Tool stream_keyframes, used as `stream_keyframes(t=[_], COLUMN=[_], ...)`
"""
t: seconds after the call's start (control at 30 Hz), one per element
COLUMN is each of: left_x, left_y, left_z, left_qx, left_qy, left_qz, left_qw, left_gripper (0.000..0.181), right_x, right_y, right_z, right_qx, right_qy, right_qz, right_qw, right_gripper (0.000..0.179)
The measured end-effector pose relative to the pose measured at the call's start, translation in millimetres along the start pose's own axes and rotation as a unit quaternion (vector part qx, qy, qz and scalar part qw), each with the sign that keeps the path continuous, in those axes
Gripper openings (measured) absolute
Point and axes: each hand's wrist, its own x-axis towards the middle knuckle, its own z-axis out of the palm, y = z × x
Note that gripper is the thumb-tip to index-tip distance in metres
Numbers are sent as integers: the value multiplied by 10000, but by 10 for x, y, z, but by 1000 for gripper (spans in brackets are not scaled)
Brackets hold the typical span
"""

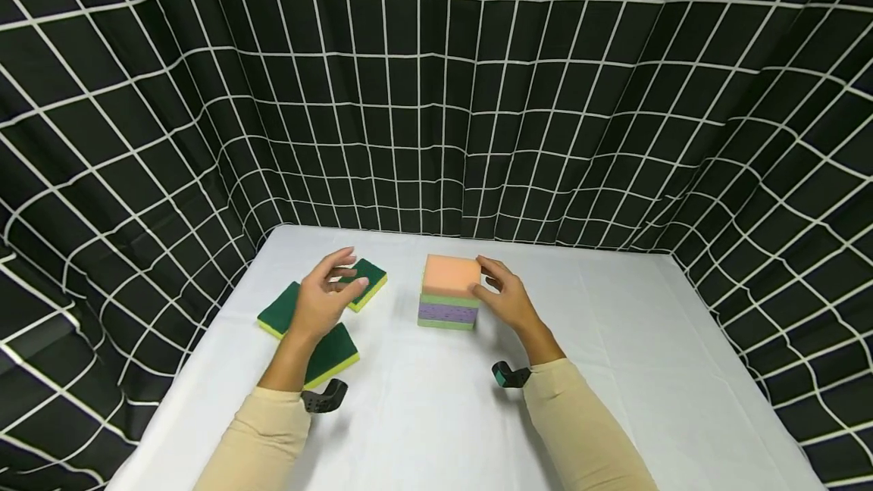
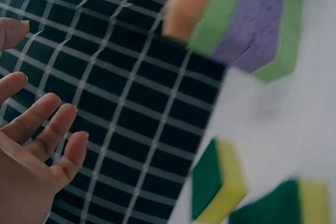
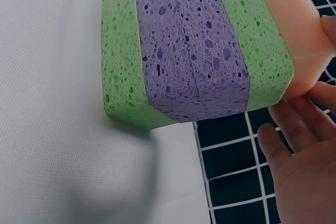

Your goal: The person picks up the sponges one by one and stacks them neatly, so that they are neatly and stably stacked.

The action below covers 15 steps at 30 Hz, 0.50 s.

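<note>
A stack of sponges stands upright on the table. An orange sponge (image 1: 452, 275) tops it, over a green sponge (image 3: 252, 40), purple sponge layers (image 3: 189, 51) and another green sponge (image 3: 122, 56) at the bottom. My right hand (image 1: 508, 298) holds the orange sponge at its right side, thumb at the near corner and fingertips toward the far one. To the left, my left hand (image 1: 323, 298) hovers with loosely bent, spread fingers and nothing in them. Around and below it lie three green-and-yellow scouring sponges: a far one (image 1: 368, 279), a left one (image 1: 278, 311) and a near one (image 1: 334, 351).
A white cloth covers the table (image 1: 423, 415). Black curtains with a white grid (image 1: 423, 97) surround its back and sides. Each wrist carries a dark camera mount, one on the left (image 1: 326, 397) and one on the right (image 1: 510, 376).
</note>
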Motion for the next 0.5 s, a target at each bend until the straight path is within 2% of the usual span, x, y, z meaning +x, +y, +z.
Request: stream_keyframes(t=[0.13,0.3,0.4,0.5], left_x=[-197,-430,-564,-692], left_y=[139,50,-13,-37], left_z=[-277,-640,-825,-949], left_qx=[245,-36,-69,34], left_qy=[856,1661,2023,2266], left_qz=[743,1675,1963,1966], left_qw=[9933,9718,9594,9539], left_gripper=[46,47,49,51], right_x=[3,8,8,5], right_y=[-9,-21,-26,-24], right_z=[5,6,4,-3], right_qx=[-54,-89,-65,-59], right_qy=[-10,-15,-40,-57], right_qz=[-18,-11,42,89], right_qw=[10000,10000,10000,9999], right_gripper=[55,55,55,56])
